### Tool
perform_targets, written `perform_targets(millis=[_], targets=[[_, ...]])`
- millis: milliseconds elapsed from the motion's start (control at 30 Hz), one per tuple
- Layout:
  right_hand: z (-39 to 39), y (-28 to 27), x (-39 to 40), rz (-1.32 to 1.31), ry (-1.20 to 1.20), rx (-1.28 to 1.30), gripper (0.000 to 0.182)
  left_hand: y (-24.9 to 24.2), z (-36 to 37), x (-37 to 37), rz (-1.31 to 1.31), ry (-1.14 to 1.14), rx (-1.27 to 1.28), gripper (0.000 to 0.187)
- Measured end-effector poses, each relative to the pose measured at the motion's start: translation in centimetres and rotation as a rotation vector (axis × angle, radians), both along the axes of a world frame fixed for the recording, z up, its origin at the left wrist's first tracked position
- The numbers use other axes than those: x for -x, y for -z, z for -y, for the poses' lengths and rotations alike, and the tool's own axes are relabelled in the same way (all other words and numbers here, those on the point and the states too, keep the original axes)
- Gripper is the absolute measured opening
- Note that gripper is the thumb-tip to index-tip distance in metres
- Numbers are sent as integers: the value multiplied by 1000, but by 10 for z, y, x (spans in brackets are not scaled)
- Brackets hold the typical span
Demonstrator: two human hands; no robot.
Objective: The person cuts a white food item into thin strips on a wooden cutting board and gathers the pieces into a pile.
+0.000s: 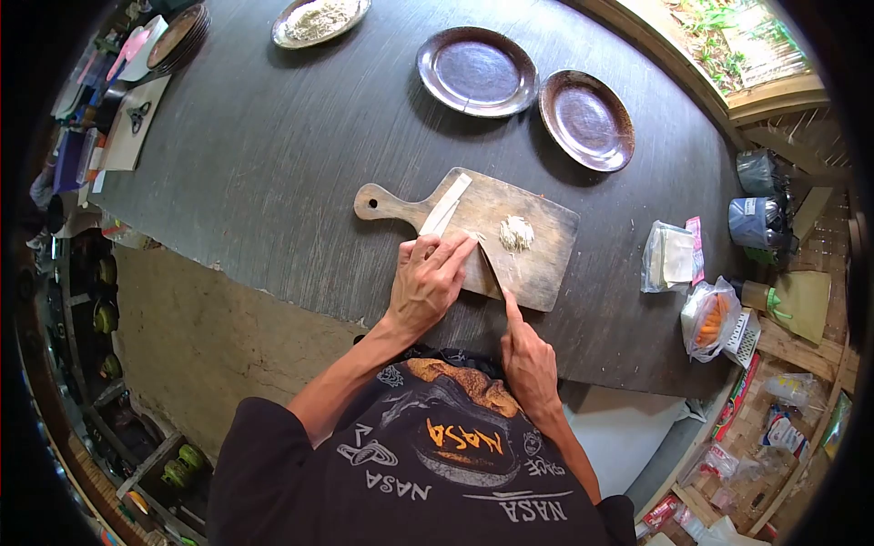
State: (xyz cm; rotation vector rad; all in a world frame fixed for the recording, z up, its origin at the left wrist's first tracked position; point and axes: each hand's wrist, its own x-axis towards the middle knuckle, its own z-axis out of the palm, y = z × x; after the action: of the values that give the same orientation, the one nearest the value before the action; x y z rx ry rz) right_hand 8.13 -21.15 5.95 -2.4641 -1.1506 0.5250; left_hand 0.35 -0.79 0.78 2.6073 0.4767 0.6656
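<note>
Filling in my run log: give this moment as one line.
left hand: pressing pale stalk on cutting board | right hand: holding knife | chopped pile on board

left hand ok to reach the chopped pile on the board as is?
Probably yes. The left hand rests on the cutting board, and the chopped pile lies just past its fingertips. Only the knife blade, held by the right hand, stands close beside that path.

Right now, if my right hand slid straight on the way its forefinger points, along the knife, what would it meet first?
Probably the small pile of pale chopped bits on the brown wooden cutting board. The right hand aims its dark knife blade up-board; the pile sits slightly right of that line, so depth is uncertain.
</note>
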Motion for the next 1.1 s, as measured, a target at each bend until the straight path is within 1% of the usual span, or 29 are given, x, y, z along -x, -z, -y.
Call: perform_targets(millis=[67,133,233,367,467,533,667,733,967,1100], targets=[[3,2,-1,-20,4,-27,71,1,0,-1,22,6,25,43],[2,8,-1,-52,5,-157,70,5,0,1,55,10,51,43],[-5,7,-3,-57,14,-79,69,2,1,0,43,2,53,43],[-15,4,-5,-44,0,-94,68,2,0,0,39,-3,50,43],[-17,-1,-4,-76,28,-35,68,2,1,-1,33,-8,48,42],[-14,-5,-1,-34,16,54,69,0,1,0,25,-6,35,43],[-1,1,-1,-41,8,30,70,1,1,0,20,5,33,44],[-1,7,1,-77,23,-106,71,6,1,2,43,8,40,44],[-16,6,-3,-72,4,-122,69,7,0,2,30,23,38,46],[-17,-1,-4,-97,33,-39,69,7,0,2,27,25,42,46]])
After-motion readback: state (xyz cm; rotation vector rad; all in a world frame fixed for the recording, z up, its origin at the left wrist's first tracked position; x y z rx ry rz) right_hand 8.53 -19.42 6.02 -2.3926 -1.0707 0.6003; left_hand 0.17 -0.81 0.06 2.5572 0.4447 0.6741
